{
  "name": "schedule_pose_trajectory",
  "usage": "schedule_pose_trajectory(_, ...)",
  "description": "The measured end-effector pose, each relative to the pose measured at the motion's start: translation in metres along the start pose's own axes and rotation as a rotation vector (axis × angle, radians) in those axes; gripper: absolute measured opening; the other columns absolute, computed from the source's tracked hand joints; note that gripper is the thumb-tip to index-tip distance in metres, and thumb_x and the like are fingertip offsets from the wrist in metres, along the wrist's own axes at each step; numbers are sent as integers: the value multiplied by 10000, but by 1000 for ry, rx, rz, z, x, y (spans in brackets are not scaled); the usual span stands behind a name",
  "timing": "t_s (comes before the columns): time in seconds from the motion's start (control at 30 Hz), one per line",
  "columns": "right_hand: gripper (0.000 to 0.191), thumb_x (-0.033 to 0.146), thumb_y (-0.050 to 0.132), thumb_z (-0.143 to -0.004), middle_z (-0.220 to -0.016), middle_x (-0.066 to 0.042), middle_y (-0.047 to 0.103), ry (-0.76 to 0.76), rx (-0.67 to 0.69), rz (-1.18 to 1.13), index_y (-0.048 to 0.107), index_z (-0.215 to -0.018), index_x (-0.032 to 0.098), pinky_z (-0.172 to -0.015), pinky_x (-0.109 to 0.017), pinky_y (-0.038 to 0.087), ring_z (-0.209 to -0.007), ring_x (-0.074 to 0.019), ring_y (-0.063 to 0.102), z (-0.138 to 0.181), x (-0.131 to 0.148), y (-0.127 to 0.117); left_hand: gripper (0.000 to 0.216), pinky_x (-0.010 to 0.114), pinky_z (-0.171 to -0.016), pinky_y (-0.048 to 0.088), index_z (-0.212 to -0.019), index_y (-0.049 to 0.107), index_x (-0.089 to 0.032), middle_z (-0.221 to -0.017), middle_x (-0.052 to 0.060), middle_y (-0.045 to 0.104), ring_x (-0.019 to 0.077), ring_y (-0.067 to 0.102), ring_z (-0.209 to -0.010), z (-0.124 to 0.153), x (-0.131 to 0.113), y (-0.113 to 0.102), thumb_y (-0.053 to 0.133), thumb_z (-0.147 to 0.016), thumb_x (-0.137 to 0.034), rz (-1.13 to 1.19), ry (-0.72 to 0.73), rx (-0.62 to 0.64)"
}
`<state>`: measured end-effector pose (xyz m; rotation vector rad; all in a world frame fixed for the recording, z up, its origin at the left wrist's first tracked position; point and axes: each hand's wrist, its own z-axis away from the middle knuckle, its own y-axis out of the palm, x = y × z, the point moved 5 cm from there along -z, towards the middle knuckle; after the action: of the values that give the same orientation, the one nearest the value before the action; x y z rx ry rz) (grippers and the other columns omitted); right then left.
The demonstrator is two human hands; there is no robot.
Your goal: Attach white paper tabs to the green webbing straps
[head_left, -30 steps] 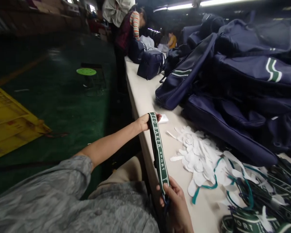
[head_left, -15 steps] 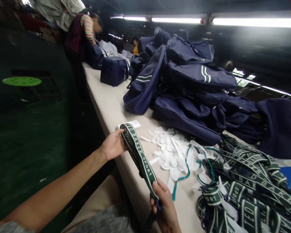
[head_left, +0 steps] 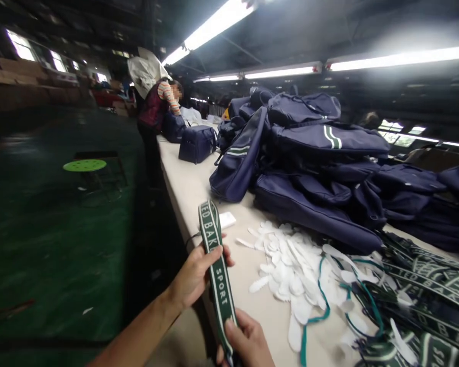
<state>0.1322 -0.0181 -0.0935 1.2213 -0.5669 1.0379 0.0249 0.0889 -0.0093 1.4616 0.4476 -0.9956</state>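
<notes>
A green woven strap [head_left: 217,265] with white lettering runs between my two hands at the near edge of a long pale table [head_left: 183,183]. My left hand [head_left: 197,272] is closed round the strap's middle, thumb on top. My right hand [head_left: 245,341] pinches the strap's lower end at the bottom of the view. The strap's upper end sticks up past my left hand.
A heap of white paper pieces [head_left: 290,265] lies right of the strap, and a pile of green straps [head_left: 416,300] further right. Navy bags [head_left: 309,168] are stacked behind. A small white block [head_left: 227,219] lies nearby. A person [head_left: 155,117] stands at the far end beside a green stool [head_left: 84,165].
My left hand has slid down the strap toward my right hand, so the strap's end now sticks out above it. The camera has tilted up and turned.
</notes>
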Motion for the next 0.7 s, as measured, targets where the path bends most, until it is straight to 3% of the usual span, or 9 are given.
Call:
schedule_pose_trajectory(0.13,439,496,799,-772,-634,-64,687,18,76,-123,623,-932,127,-377,-151,395,-395,-99,569,8,21,21,363,280,-730,601,-1065,655,-180,-838,47,690,186,695,-724,-17,-26,6,818,-745,-234,-31,171,-10)
schedule_pose_trajectory(0.33,445,502,762,-819,-739,-86,725,46,195,-247,591,-1004,135,-451,-166,499,-502,-133,664,7,25,19,328,231,-633,582,-1063,632,-147,-798,30,644,123,629,-622,-37,-21,2,782,-788,-245,-10,227,-59)
schedule_pose_trajectory(0.57,481,557,746,-816,-764,-72,723,21,156,-287,579,-998,144,-509,-180,533,-561,-129,668,6,21,9,153,211,-474,500,-919,610,-186,-678,-5,576,105,524,-497,-50,-13,-12,715,-832,-255,-3,366,-199)
schedule_pose_trajectory(0.7,431,470,772,-814,-691,-54,710,19,126,-263,592,-1009,130,-494,-169,518,-522,-120,647,6,21,2,56,209,-486,513,-828,626,-188,-672,10,570,103,520,-502,-55,-11,-21,656,-872,-203,10,306,-254)
